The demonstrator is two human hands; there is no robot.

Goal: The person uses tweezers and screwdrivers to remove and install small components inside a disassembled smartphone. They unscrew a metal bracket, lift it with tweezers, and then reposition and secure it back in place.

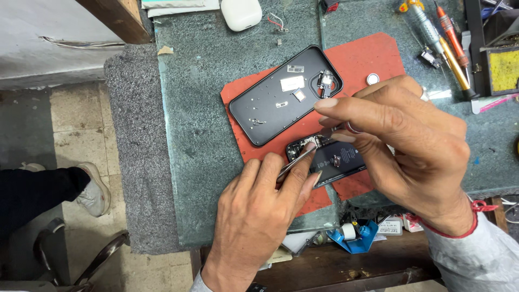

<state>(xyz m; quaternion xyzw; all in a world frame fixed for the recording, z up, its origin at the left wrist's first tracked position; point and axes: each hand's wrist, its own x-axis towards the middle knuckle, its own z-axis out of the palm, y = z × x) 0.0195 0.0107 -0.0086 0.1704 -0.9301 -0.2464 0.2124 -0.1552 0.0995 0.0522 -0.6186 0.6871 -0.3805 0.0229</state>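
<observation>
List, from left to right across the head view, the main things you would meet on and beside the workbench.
Sneaker on the floor → left hand with tweezers → black phone back cover → opened phone → right hand → screwdrivers → yellow sponge tray.

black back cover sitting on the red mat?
Yes: the black back cover lies flat on the red mat, inner side up with small parts on it, just beyond the opened phone under both hands.
</observation>
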